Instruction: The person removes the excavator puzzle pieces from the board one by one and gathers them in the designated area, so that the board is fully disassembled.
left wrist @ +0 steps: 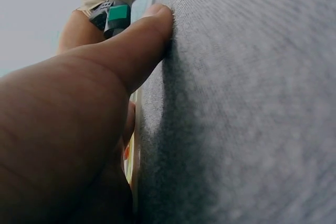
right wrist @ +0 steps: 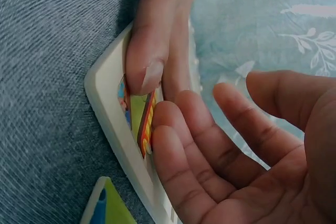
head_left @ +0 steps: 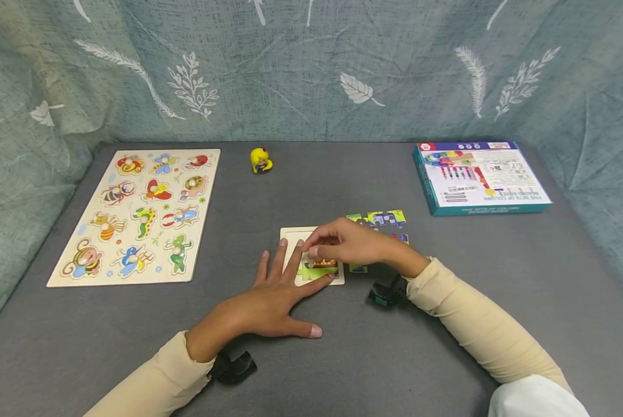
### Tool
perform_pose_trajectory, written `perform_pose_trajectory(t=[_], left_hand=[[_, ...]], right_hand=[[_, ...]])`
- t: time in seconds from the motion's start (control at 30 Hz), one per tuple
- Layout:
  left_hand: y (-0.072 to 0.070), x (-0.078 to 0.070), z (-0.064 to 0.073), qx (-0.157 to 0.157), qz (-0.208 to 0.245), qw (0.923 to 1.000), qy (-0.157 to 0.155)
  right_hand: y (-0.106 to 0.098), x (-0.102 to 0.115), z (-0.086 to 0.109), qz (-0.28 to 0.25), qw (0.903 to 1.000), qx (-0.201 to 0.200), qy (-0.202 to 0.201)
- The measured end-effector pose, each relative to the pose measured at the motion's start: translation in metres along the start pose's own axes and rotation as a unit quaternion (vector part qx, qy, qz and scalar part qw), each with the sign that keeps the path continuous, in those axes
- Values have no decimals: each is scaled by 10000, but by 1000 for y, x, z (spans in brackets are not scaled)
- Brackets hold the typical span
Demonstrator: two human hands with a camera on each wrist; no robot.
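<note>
A small cream puzzle tray (head_left: 290, 233) lies at the middle of the table, with a green, red and yellow picture piece (head_left: 311, 273) showing inside it. My left hand (head_left: 272, 301) spreads over its near left side, fingers straight and resting on it, thumb out on the grey cloth. Above the tray reaches my right hand (head_left: 350, 243). In the right wrist view its fingers (right wrist: 170, 150) bend loosely against the tray's picture, the thumb apart from them and nothing visible between. Both hands hide much of the picture.
Loose puzzle pieces (head_left: 387, 218) lie right of the tray, partly under the right hand. A wooden insect board (head_left: 155, 231) lies at the left. A small yellow-haired figure (head_left: 261, 160) stands behind, and a teal and white box (head_left: 480, 179) lies at the back right.
</note>
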State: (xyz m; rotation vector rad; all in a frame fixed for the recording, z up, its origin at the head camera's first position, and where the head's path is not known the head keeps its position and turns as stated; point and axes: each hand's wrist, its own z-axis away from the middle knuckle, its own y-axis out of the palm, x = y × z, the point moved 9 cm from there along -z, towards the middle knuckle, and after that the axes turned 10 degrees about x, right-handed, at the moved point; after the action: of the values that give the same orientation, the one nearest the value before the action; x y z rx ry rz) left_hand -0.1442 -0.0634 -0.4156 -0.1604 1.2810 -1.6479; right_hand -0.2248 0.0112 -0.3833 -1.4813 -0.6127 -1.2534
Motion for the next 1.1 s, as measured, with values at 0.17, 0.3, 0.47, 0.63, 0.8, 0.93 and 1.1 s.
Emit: perform_pose_trajectory(t=[0.17,0.3,0.47,0.63,0.8,0.93,1.1], left_hand=[[-1,1,-1,18,11,10000,-26],[-2,1,-1,30,-7,10000,-31],[-2,2,-1,49,0,10000,-47],[-2,2,-2,73,3,10000,-2],[1,3,-2,65,-60,10000,-17],[2,4,-3,75,-41,9999,-71],[3,5,-4,101,-13,9999,-108]], right_hand=[[-1,4,-1,43,10000,-84,23],[-1,6,-3,110,9998,-163,66],[0,6,-5,175,9996,-198,85],[1,4,-3,140,9996,-251,55],[2,3,-3,185,9994,-286,40],[2,5,-4,173,9993,-313,-101],[2,6,-4,60,9994,-266,-221]])
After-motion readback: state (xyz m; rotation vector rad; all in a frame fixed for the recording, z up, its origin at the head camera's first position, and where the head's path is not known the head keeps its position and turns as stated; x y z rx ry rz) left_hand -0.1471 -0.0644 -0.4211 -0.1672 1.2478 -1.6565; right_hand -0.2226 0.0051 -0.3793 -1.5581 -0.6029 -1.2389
